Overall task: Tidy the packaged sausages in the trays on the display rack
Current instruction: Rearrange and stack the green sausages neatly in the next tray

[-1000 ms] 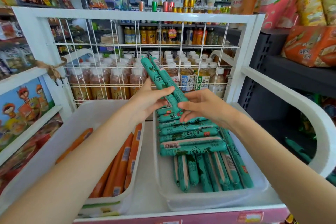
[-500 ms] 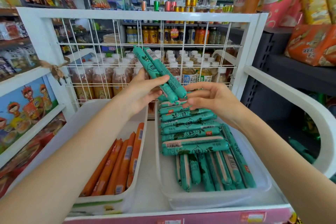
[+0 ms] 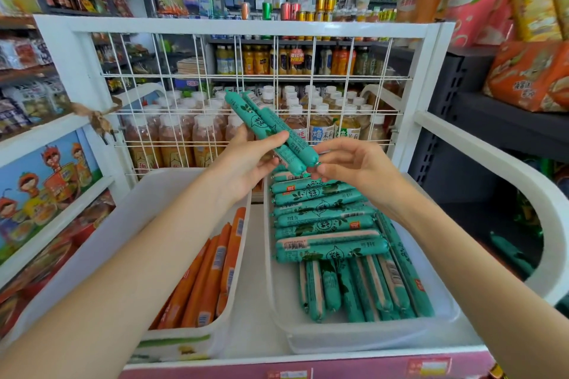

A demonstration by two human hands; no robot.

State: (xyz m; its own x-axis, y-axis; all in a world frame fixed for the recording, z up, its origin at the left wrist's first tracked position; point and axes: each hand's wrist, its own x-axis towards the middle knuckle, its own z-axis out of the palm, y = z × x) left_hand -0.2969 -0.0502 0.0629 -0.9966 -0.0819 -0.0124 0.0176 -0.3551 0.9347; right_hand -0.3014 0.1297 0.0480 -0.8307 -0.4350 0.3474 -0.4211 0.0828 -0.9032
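While the white display rack (image 3: 431,77) frames everything, I see two trays on its shelf: the left tray (image 3: 129,218) with orange sausages (image 3: 212,268), the right tray (image 3: 369,335) with green sausages (image 3: 326,224) stacked crosswise over lengthwise ones. My left hand (image 3: 246,160) grips two green sausages (image 3: 271,129), tilted up above the right tray's far end. My right hand (image 3: 354,163) hovers at their lower tips, fingers loosely curled, holding nothing I can make out. I judge the slick pair could slip apart and knock the stack askew.

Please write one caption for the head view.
Left hand holds two green sausages above the right tray; right hand touches their ends.
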